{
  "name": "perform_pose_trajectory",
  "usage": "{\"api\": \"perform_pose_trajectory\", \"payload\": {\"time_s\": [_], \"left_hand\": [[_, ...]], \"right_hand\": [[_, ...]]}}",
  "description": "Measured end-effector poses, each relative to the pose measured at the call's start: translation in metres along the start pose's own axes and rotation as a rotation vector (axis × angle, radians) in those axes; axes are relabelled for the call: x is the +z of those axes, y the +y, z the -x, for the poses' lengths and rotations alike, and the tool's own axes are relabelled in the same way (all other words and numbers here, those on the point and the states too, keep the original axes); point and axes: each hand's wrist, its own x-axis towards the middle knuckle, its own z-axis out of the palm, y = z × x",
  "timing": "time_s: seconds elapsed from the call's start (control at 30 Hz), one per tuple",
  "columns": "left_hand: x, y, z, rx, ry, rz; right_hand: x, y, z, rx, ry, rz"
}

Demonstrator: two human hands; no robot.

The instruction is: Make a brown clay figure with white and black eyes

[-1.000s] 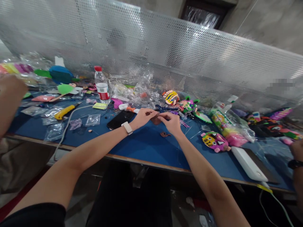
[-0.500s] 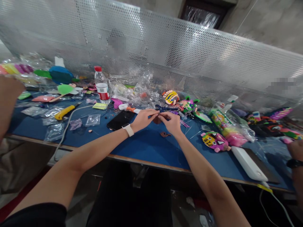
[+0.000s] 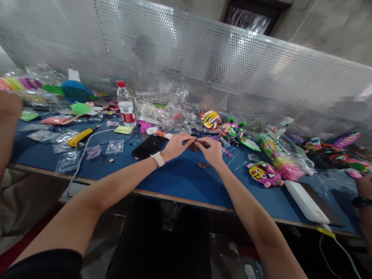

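Both my hands meet over the middle of the blue table (image 3: 180,182). My left hand (image 3: 176,145), with a pale watch on its wrist, pinches one side of a small brown piece (image 3: 193,147). My right hand (image 3: 211,150) pinches its other side, fingers pressed together. A second small brown scrap (image 3: 202,165) lies on the table just below my right hand. A black phone (image 3: 147,147) lies flat to the left of my left hand.
A water bottle (image 3: 126,104), clear bags, a yellow knife (image 3: 79,137) and a white cable lie to the left. Colourful foam animal figures (image 3: 264,173) and a white box (image 3: 305,201) sit to the right. A perforated metal screen (image 3: 203,62) backs the table. Other people's arms show at both edges.
My hands have stayed together on the brown piece, with only slight finger shifts. The other person's arm at the left edge has drawn back a little.
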Motion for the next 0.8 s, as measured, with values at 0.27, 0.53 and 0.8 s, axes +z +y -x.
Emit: {"api": "perform_pose_trajectory", "payload": {"time_s": [0.27,0.53,0.8], "left_hand": [[-0.0063,0.0015,-0.0058,-0.141,-0.014,0.172],[-0.0023,-0.0025,-0.0037,-0.124,0.018,0.207],[-0.0018,-0.0030,-0.0030,-0.106,0.040,0.141]], "right_hand": [[0.0002,-0.0049,0.0000,-0.050,-0.019,0.071],[-0.0004,-0.0060,-0.0002,-0.034,-0.032,0.068],[-0.0001,-0.0088,-0.0003,-0.035,-0.033,0.071]]}}
